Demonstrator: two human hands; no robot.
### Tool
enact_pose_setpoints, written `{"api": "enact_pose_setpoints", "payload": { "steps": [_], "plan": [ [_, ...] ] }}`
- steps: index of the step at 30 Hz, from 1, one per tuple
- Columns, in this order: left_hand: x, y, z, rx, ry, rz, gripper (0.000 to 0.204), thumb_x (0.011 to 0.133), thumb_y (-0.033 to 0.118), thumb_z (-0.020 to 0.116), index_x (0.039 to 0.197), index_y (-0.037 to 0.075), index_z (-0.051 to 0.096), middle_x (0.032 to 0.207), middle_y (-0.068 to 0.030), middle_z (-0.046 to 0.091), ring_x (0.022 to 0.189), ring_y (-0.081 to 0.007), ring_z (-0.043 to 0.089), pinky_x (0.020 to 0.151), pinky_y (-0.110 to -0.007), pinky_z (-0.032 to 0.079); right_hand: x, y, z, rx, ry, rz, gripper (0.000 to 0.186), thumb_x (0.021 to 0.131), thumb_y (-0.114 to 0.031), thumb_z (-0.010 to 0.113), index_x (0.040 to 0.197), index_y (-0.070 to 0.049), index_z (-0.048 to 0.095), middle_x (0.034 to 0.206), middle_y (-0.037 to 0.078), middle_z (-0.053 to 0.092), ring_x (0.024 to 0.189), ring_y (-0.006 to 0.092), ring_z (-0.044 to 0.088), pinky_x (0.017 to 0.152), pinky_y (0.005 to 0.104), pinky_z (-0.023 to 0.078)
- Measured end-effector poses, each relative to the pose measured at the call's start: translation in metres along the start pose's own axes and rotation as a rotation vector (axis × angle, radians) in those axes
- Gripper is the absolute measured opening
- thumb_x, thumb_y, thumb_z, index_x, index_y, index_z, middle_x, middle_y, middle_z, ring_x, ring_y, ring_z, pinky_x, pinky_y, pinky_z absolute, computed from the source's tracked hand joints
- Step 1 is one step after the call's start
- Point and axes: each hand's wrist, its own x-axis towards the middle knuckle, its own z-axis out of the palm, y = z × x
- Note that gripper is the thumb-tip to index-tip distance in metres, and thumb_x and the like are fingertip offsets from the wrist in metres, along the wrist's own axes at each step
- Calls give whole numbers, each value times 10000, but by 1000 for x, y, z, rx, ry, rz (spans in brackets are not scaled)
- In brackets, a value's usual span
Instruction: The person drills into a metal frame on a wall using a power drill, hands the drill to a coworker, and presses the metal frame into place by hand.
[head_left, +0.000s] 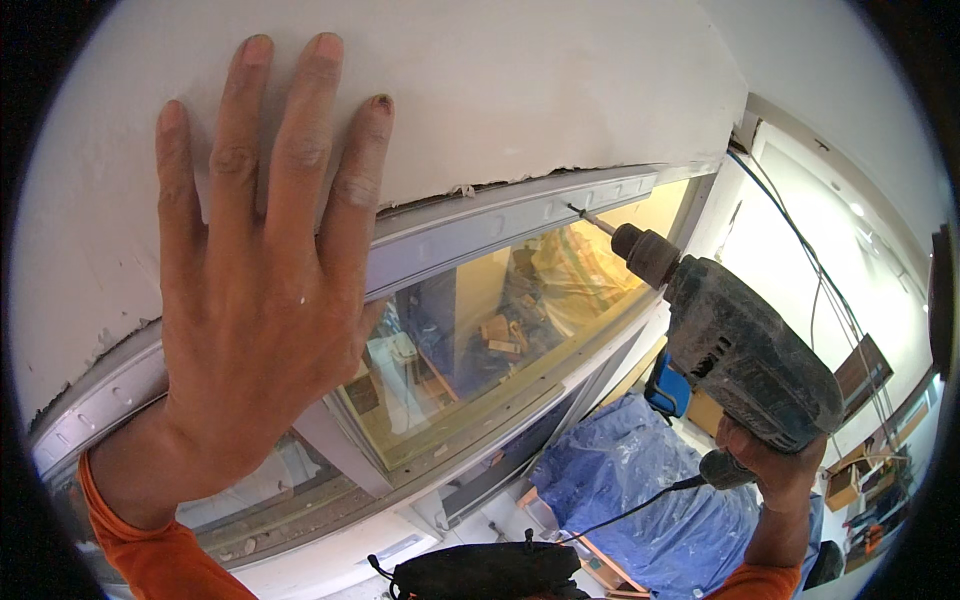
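My left hand [265, 260] lies flat with spread fingers against the white wall panel [480, 90], its lower part crossing the light metal rail [500, 218] under the panel. In my right hand [780, 465] is a dusty dark power drill [750, 350], gripped by its handle. Its chuck [645, 252] points up and left, and the thin bit [597, 219] reaches the rail near its right part. Whether the tip has entered the metal, I cannot tell. A dark cord [630, 512] runs from the drill's handle down to the left.
Below the rail is a framed glass window [480, 330], with boxes and a yellow sheet behind it. A blue plastic sheet [650, 490] covers things lower down. Cables [815, 260] hang at the right. A blue chair [668, 385] stands beyond. A black pouch [485, 572] is at the bottom edge.
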Motion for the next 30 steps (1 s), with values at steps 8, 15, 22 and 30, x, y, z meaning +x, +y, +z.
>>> {"api": "enact_pose_setpoints", "payload": {
  "steps": [8, 15, 22, 30],
  "plan": [
    [4, 2, -19, 16, -85, 5, 1177, 534, 395, 905, 1540, 108, 366, 1635, -175, 242, 1508, -408, 230, 1206, -631, 236, 0, 0, 3, 44, -9, 45, 630, 644, 11, 888, 1213, 15, 620, 1028, 118, 729, 883, 193, 698, 802, 347, 578],
    [5, 1, -17, 18, -95, 35, 1182, 521, 348, 913, 1542, 114, 365, 1634, -162, 255, 1503, -403, 250, 1207, -611, 255, 0, 8, -3, -28, -4, 14, 669, 638, -8, 903, 1238, -5, 609, 1066, 110, 726, 939, 202, 695, 848, 362, 576],
    [6, 0, -16, 71, -89, 33, 1188, 504, 307, 928, 1542, 139, 374, 1626, -143, 286, 1499, -383, 276, 1209, -585, 273, 1, 21, -10, -154, 36, -78, 678, 639, -9, 896, 1247, -5, 596, 1087, 103, 718, 951, 203, 695, 877, 361, 560],
    [7, 0, -17, 82, -102, 23, 1180, 499, 304, 933, 1534, 156, 388, 1628, -121, 298, 1498, -362, 288, 1210, -567, 284, 2, 23, -10, -162, -4, -79, 612, 674, -31, 875, 1232, -11, 624, 1098, 106, 728, 976, 194, 699, 889, 349, 553]
  ]
}}
